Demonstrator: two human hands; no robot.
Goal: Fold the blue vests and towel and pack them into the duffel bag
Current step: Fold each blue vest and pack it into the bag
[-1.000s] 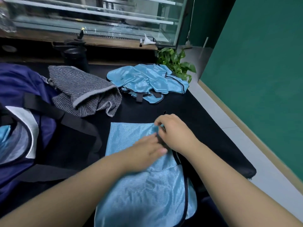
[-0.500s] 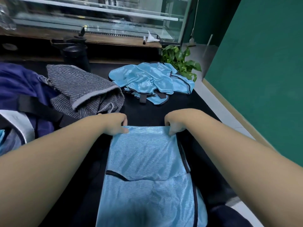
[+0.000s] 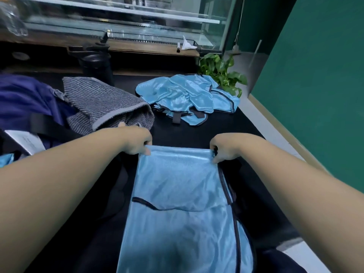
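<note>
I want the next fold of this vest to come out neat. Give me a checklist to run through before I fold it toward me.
1. Left hand grips the far left corner of the vest: ok.
2. Right hand grips the far right corner: ok.
3. Far edge taut and straight between both grips: ok.
4. Vest flat on the black table: not ok, the near part is wrinkled.
5. Vest pile and grey towel clear of the fold: ok.
6. Room in the duffel bag: cannot tell.

A green wall flanks pale floor; a glass display case stands behind.
</note>
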